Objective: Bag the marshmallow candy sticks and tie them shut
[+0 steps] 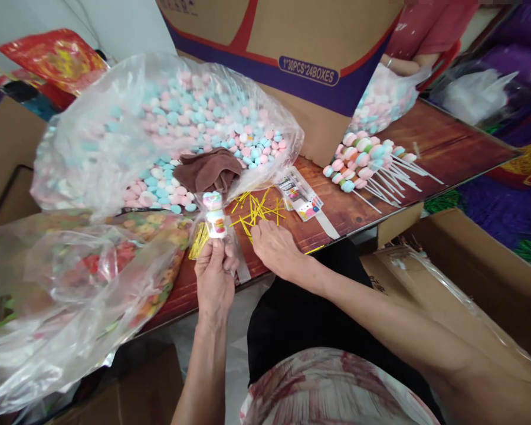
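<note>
My left hand (pixel 216 271) is closed around the gathered lower end of a small clear printed bag with a marshmallow skewer (pixel 215 215) inside, held upright. My right hand (pixel 278 247) reaches down to the tabletop, fingers curled together at the loose yellow twist ties (pixel 259 208). Whether a tie is between those fingertips is hidden. Just left of the bagged skewer lies a packet of yellow ties (pixel 199 241). A stack of flat printed bags (pixel 298 192) rests to the right of the loose ties.
Behind my hands bulges a big clear sack of pastel marshmallows (pixel 172 118), a brown cloth (pixel 210 168) on its front. Finished-looking skewers (pixel 367 156) lie at right. A plastic bag of colourful candies (pixel 115 260), a tall carton (pixel 265 71) and an open box (pixel 464 277) surround the table. Another person's arm (pixel 407 64) shows behind.
</note>
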Demonstrator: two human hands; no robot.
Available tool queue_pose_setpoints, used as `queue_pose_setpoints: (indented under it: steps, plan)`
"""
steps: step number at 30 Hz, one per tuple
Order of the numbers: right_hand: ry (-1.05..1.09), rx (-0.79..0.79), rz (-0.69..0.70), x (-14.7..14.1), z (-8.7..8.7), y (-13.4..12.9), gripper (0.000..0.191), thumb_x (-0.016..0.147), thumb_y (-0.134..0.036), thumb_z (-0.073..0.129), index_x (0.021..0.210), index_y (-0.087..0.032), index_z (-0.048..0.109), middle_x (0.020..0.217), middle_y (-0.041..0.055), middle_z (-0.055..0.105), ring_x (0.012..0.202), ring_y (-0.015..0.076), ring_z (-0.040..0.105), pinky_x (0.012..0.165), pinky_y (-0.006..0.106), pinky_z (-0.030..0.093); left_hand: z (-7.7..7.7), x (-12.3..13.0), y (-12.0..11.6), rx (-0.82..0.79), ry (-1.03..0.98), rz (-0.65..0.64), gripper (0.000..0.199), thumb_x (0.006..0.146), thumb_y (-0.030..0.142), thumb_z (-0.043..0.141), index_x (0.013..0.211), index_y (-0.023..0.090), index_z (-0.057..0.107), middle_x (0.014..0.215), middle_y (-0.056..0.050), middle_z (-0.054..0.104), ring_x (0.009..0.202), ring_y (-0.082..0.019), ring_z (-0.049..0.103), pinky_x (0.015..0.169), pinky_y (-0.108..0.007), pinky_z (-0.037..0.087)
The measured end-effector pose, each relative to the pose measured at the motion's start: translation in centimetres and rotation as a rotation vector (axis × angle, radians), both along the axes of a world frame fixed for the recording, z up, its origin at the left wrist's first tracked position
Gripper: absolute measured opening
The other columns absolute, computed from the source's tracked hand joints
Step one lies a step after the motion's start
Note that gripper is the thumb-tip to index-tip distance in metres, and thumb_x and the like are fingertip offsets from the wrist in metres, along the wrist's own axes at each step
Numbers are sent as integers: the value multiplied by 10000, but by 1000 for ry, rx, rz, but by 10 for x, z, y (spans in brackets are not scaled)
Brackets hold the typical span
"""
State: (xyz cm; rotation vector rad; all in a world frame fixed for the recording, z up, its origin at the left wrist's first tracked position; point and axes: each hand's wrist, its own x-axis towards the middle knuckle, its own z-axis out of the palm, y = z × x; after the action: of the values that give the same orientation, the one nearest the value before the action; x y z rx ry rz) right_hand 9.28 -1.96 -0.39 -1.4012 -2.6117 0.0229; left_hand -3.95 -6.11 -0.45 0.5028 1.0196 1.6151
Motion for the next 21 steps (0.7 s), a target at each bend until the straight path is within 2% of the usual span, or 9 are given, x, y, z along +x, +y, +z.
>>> queue_pose_setpoints:
  steps: [3,5,8,10,12,15,19,21]
  plan:
    - [178,-126,-121,19,-2,7,227,922,-54,339,1004,-132,536,887,117,625,769,229,585,659,322,433,-2,6,5,-50,-15,-24,280,754,279,782,755,136,541,693,8,539,472,-14,286,431,-141,238]
    - [455,-230,-187,30,0,7,163,939,-113,362,963,-161,516,810,63,598,684,185,548,625,291,409,-3,14,8,-72,-10,-25,285,749,279,778,747,137,531,679,14,527,464,-9,272,424,-136,217]
    - [978,-408,-154,39,5,-2,134,962,-240,406,861,-198,483,707,-10,518,602,131,484,577,249,391,-4,31,12,-75,42,-44,253,763,284,747,787,159,528,628,39,490,450,-18,258,413,-137,188]
    - [1176,-524,-102,41,7,-12,157,953,-286,447,831,-201,499,690,-26,495,594,114,467,564,232,391,-3,44,13,-68,73,-66,218,779,268,713,843,192,519,608,54,482,443,-30,268,411,-138,180]
    - [1203,-563,-95,40,5,-20,158,934,-300,491,828,-194,540,708,-22,517,613,111,472,573,230,398,-2,54,12,-52,90,-79,202,782,230,683,871,218,501,600,64,476,444,-39,290,418,-137,194]
    - [1200,-523,-187,40,-1,-27,171,921,-316,527,816,-189,570,736,-10,562,637,116,493,593,237,411,-2,63,11,-15,119,-123,172,787,196,654,838,215,492,608,66,459,457,-41,299,429,-139,217]
    - [1291,-518,-275,45,-6,-26,201,906,-350,565,787,-189,569,701,-14,570,620,118,509,580,237,422,-6,67,10,60,193,-214,126,830,255,654,848,207,539,660,50,457,514,-52,344,475,-147,293]
    - [1324,-497,-296,47,-7,-25,201,900,-352,572,780,-190,561,694,-17,568,617,118,518,581,236,429,-9,69,9,79,277,-195,143,825,283,683,866,201,573,712,29,499,584,-67,423,539,-157,367]
